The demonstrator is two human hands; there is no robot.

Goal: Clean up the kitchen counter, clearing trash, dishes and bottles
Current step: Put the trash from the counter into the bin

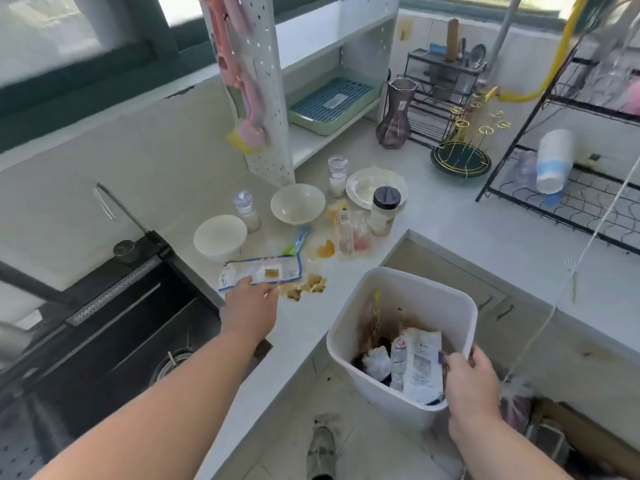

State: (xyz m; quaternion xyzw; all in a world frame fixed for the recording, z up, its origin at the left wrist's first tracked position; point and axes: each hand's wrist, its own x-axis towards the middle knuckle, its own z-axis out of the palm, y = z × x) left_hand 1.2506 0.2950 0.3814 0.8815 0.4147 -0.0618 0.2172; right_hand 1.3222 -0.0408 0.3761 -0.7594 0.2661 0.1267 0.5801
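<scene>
Crinkly flat wrapper (pixel 260 272) (blue-edged, plastic)

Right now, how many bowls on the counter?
2. One bowl sits upside down near the sink, just beyond the wrapper the left hand touches. The other bowl sits upright further back, beside the plate. None look hidden.

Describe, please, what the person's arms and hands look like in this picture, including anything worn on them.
Both forearms are bare as far as the frame shows: no sleeves or cuffs in view. The left hand and the right hand wear no gloves, and I can make out no rings, watch or bracelet on either wrist, though the picture is slightly soft. No markings or bandages show.
</scene>
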